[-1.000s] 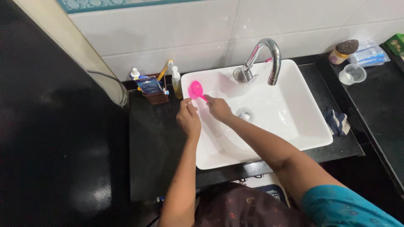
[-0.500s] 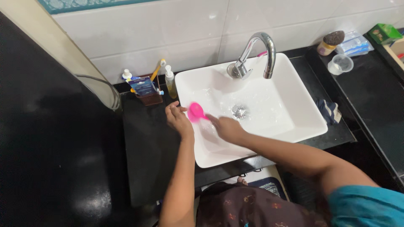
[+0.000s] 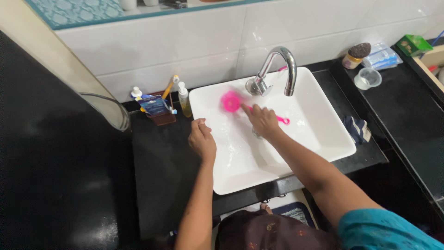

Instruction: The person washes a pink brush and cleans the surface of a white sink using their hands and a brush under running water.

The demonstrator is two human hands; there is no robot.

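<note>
Right hand closed in a grip on a pink brush, blurred, inside the white sink near the tap, left hand loosely curled, empty, on the sink's left rim

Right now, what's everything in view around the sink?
Scrub brush: 1, pink, blurred, over the basin's back left.
Sink: 1, white, square, set on the counter.
Faucet: 1, chrome, at the sink's back edge.
Counter: 1, black.
Holder: 1, brown, with toothbrushes, left of the sink.
Bottle: 1, yellowish, beside the holder.
Cloth: 1, dark and white, right of the sink.
Cup: 1, clear, back right.
Jar: 1, dark lid, back right.
Left hand: on the sink's left rim.
Right hand: holds the brush handle.
</note>
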